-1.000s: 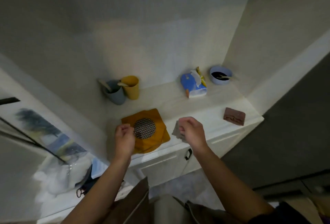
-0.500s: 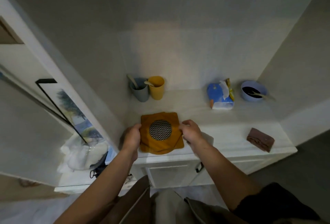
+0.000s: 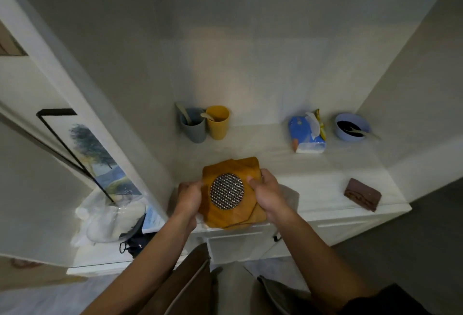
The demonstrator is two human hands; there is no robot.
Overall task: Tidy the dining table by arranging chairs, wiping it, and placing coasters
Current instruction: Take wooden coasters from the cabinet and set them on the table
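**Coaster stack clasped from both sides at the tabletop's front edge**

The stack of square orange-brown wooden coasters (image 3: 226, 215), whose top piece has a round metal mesh inset, lies directly between the two grips. The left hand (image 3: 189, 196) curls round its left edge, and the right hand (image 3: 266, 193) curls round its right edge with the thumb laid on top beside the mesh. Neither hand is nearer. The stack is roughly square, so no long axis governs the lift. The lower pieces fan out of line at the near corner (loose, by the look of it), so I judge it needs an even squeeze and a level carry. I cannot tell whether it rests on the white tabletop (image 3: 313, 171) or hangs just clear of it. The dining table is out of view.
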